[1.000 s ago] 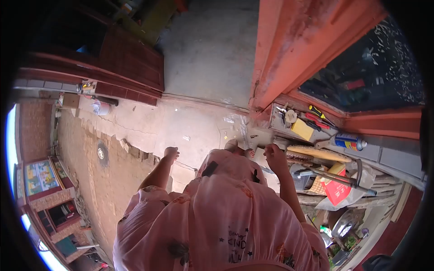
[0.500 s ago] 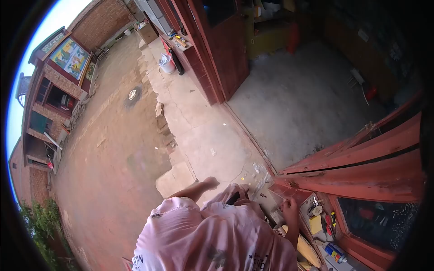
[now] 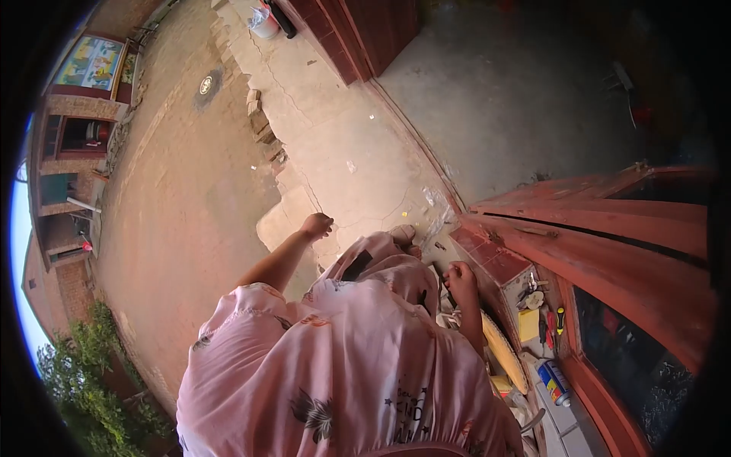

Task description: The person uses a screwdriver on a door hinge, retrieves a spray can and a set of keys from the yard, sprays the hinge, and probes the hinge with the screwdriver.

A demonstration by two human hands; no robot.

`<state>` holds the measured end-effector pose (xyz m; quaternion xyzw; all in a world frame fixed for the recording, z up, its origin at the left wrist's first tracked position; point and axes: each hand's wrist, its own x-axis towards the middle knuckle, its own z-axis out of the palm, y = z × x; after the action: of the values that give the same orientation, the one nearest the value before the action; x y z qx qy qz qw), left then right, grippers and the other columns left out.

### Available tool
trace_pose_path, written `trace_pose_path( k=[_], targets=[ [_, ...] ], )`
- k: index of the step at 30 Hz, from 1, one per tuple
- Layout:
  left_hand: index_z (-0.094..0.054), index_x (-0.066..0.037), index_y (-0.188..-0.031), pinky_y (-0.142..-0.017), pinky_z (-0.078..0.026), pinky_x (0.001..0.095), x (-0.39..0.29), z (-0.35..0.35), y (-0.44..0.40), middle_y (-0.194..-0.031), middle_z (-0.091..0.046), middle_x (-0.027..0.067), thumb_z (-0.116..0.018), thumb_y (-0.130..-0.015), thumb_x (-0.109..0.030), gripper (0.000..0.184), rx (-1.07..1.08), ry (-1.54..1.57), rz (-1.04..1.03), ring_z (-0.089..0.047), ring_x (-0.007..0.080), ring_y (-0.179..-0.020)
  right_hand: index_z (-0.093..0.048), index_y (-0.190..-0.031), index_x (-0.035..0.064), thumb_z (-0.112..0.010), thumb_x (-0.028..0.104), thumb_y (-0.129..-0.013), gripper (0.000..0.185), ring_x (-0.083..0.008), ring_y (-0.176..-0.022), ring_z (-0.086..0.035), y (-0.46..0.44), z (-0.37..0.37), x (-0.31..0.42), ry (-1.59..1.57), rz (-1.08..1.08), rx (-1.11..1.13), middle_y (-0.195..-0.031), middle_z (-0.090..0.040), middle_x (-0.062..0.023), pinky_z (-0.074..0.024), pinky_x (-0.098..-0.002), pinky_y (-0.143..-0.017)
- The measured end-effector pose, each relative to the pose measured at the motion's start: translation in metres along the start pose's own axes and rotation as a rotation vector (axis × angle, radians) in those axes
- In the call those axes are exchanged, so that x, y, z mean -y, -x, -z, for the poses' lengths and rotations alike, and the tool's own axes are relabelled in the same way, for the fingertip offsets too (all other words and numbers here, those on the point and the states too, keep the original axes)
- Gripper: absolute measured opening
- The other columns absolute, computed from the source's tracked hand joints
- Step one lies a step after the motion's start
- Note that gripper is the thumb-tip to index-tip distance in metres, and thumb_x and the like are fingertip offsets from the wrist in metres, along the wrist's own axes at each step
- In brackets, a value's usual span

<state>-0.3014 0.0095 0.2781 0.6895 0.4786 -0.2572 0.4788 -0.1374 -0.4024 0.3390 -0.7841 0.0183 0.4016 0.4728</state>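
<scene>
My left hand (image 3: 317, 226) is stretched out over the pale concrete walkway (image 3: 343, 175), with its fingers curled together. Whatever it may hold is too small to see. Close to the red-tiled ledge (image 3: 495, 259), my right hand (image 3: 461, 280) hangs at my side with bent, closed fingers, and its contents are hidden. A pink patterned garment (image 3: 358, 343) covers my body and lap. On the lap lies a dark rectangular patch (image 3: 355, 265), which I cannot identify.
Tools with red and yellow handles (image 3: 556, 324), a yellow pad (image 3: 528, 324) and a blue spray can (image 3: 554, 383) lie on the sill at right. Beyond are a doorway, a red door frame (image 3: 609, 236) and a white bucket (image 3: 264, 24). The walkway has a broken edge.
My left arm has come into view and reaches forward over the walkway. My right hand has shifted forward and left in view. The camera has tilted further down.
</scene>
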Motion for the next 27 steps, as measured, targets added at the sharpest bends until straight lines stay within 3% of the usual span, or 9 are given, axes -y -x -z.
trace_pose_path(
  k=[8, 13, 14, 16, 17, 18, 22, 26, 27],
  targets=[
    [-0.063, 0.0, -0.097, -0.056, -0.051, 0.0319, 0.07, 0.007, 0.024, -0.079, -0.066, 0.0113, -0.055, -0.088, -0.027, 0.03, -0.003, -0.029, 0.147, -0.062, 0.0196, -0.062, -0.057, -0.099, 0.0044, -0.053, 0.022, -0.088, 0.021, -0.0156, -0.06, -0.06, 0.021, -0.031, -0.153, -0.642, -0.721, -0.016, -0.082, -0.066, -0.0077, -0.0486, -0.0267, -0.05],
    [-0.063, -0.001, -0.094, -0.053, -0.049, 0.0305, 0.101, 0.034, -0.023, -0.078, -0.066, 0.0104, -0.055, -0.087, -0.027, 0.028, -0.017, -0.059, 0.233, -0.061, 0.0182, -0.062, -0.05, -0.107, 0.0037, -0.05, 0.016, -0.087, 0.023, -0.0217, -0.064, -0.061, 0.037, -0.05, -0.288, -0.888, -0.793, -0.176, -0.09, -0.064, -0.0136, -0.0489, -0.0261, -0.048],
    [-0.063, -0.001, -0.095, -0.054, -0.049, 0.0309, 0.101, 0.041, -0.039, -0.079, -0.066, 0.0106, -0.055, -0.087, -0.027, 0.029, -0.014, -0.065, 0.232, -0.061, 0.0185, -0.062, -0.05, -0.109, 0.0046, -0.05, 0.017, -0.087, 0.025, -0.022, -0.066, -0.061, 0.029, -0.056, -0.366, -1.0, -0.773, -0.109, -0.09, -0.064, -0.0127, -0.0496, -0.0278, -0.05],
    [-0.063, -0.001, -0.096, -0.055, -0.049, 0.0317, 0.096, 0.057, -0.071, -0.08, -0.066, 0.0112, -0.054, -0.088, -0.028, 0.03, -0.009, -0.081, 0.222, -0.062, 0.0192, -0.064, -0.051, -0.109, 0.0057, -0.05, 0.018, -0.087, 0.025, -0.0223, -0.069, -0.061, 0.026, -0.061, -0.328, -0.932, -0.823, -0.246, -0.09, -0.064, -0.0115, -0.0499, -0.0292, -0.051],
    [-0.062, -0.001, -0.099, -0.057, -0.05, 0.0334, 0.088, 0.065, -0.085, -0.083, -0.066, 0.0117, -0.054, -0.088, -0.031, 0.033, -0.013, -0.116, 0.175, -0.063, 0.0205, -0.067, -0.052, -0.107, 0.0064, -0.051, 0.02, -0.087, 0.024, -0.0223, -0.067, -0.061, 0.012, -0.065, -0.326, -0.941, -0.802, -0.138, -0.09, -0.065, -0.0105, -0.0496, -0.029, -0.052],
    [-0.061, -0.002, -0.102, -0.059, -0.05, 0.0346, 0.085, 0.074, -0.108, -0.084, -0.066, 0.0118, -0.053, -0.089, -0.032, 0.034, 0.015, -0.123, 0.175, -0.063, 0.0215, -0.07, -0.053, -0.104, 0.0071, -0.052, 0.021, -0.087, 0.022, -0.0213, -0.065, -0.06, 0.004, -0.071, -0.324, -1.006, -0.823, -0.359, -0.089, -0.065, -0.0099, -0.0492, -0.0291, -0.051],
    [-0.062, -0.005, -0.101, -0.056, -0.048, 0.0314, 0.077, 0.106, -0.21, -0.083, -0.065, 0.0087, -0.055, -0.089, -0.031, 0.029, 0.046, -0.138, 0.045, -0.061, 0.0177, -0.068, -0.059, -0.092, 0.0114, -0.054, 0.022, -0.087, 0.013, -0.0146, -0.062, -0.059, -0.069, -0.083, -0.295, -0.938, -0.739, -0.488, -0.08, -0.065, -0.0023, -0.0495, -0.0239, -0.052],
    [-0.061, 0.001, -0.103, -0.052, -0.046, 0.0303, 0.092, 0.135, -0.332, -0.081, -0.065, 0.0113, -0.052, -0.088, -0.026, 0.032, 0.062, -0.038, -0.044, -0.06, 0.0178, -0.064, -0.058, -0.102, 0.0087, -0.055, 0.024, -0.087, 0.022, -0.0153, -0.064, -0.06, -0.155, -0.123, -0.257, -0.826, -0.622, -0.702, -0.087, -0.066, -0.0069, -0.0485, -0.0232, -0.049],
    [-0.06, 0.001, -0.105, -0.054, -0.047, 0.0306, 0.1, 0.146, -0.349, -0.083, -0.065, 0.0118, -0.052, -0.088, -0.026, 0.034, 0.018, 0.099, -0.048, -0.06, 0.0183, -0.066, -0.058, -0.095, 0.006, -0.055, 0.021, -0.086, 0.018, -0.0183, -0.059, -0.06, -0.167, -0.142, -0.245, -0.792, -0.61, -0.728, -0.083, -0.063, -0.0086, -0.0458, -0.0243, -0.044]
  ],
)
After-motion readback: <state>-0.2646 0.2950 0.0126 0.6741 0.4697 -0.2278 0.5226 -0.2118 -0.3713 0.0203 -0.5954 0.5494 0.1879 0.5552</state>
